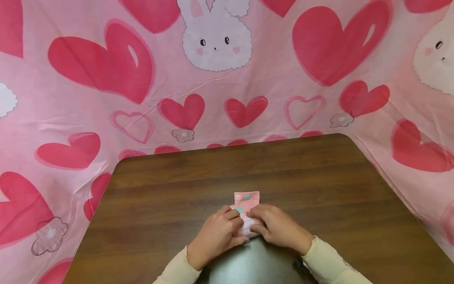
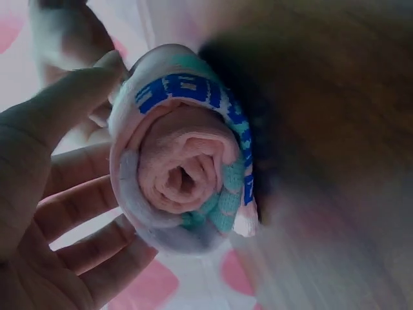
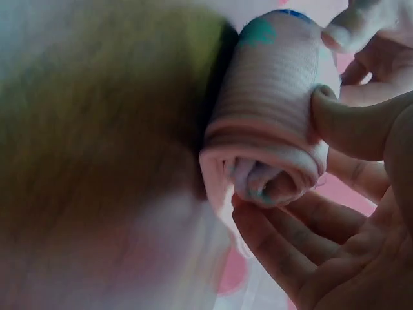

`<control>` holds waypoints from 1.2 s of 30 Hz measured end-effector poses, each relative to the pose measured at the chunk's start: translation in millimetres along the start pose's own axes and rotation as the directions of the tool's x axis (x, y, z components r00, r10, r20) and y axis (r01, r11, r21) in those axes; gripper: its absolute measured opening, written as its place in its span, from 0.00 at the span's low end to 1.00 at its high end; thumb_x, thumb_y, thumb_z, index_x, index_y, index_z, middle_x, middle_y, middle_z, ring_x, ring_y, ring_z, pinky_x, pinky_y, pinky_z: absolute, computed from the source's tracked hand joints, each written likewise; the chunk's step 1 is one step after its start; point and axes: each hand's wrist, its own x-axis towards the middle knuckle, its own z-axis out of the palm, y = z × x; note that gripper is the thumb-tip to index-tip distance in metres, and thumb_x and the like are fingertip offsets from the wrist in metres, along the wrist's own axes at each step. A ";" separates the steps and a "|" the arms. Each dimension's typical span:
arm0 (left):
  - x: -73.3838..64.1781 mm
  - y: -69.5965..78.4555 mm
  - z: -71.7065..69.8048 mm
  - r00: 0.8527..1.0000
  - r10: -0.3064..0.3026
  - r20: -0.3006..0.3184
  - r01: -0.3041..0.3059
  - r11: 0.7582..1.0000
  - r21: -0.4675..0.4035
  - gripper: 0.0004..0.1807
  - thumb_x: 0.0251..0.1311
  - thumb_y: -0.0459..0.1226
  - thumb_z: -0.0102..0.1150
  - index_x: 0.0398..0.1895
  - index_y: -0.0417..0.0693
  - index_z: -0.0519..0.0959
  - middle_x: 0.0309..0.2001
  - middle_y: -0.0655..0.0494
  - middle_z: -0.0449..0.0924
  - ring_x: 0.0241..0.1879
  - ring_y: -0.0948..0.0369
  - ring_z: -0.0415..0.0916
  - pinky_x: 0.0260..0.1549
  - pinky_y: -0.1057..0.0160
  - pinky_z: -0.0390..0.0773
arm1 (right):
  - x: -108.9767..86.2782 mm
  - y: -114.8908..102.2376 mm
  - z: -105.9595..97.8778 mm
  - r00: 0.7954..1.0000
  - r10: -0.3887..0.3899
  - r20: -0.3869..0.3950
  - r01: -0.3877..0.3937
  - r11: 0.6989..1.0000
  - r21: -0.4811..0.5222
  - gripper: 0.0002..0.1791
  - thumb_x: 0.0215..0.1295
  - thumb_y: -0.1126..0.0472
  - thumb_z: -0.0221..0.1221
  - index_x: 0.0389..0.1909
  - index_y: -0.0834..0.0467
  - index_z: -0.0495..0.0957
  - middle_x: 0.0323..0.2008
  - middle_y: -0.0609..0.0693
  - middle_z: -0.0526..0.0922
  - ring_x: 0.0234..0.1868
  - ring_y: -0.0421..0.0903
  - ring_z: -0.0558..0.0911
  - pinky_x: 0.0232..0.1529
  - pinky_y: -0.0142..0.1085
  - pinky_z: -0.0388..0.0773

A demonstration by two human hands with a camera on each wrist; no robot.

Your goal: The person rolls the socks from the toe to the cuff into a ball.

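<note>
A person in cream sleeves (image 1: 324, 260) has both hands on a rolled pink knit (image 1: 249, 225), a sock by the look of it, lying at the near part of the dark brown wooden table (image 1: 177, 189), about midway between left and right. The left hand (image 1: 223, 232) grips the left end of the roll, and the right hand (image 1: 280, 229) grips the right end, thumbs on the near side and fingers bent over toward the far side. Neither hand is free; each is clamped on the knit, with the roll between them. A flat, unrolled tail (image 1: 247, 200) of the same cloth stretches away to the far side on the tabletop, pink with teal patches. Seen end-on from the left wrist, the roll shows a tight pink spiral with teal and pale layers, and a band of blue lettering (image 2: 187, 89) runs along its outer turn; I cannot read the letters. The right end is coiled too, a little looser, with fine pale stripes on its outside. Beyond the table's far edge hangs a pink cloth (image 1: 213, 85) printed with red hearts and white bunny faces.
</note>
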 end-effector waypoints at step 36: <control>4.1 3.3 14.8 0.997 -0.066 0.046 0.064 0.996 0.062 0.28 0.28 0.50 0.78 0.32 0.49 0.74 0.32 0.61 0.73 0.31 0.63 0.70 0.25 0.67 0.75 | -16.9 1.7 5.2 0.964 -0.245 -0.102 0.225 0.959 -0.171 0.33 0.43 0.55 0.81 0.51 0.65 0.82 0.52 0.56 0.84 0.53 0.50 0.83 0.50 0.45 0.81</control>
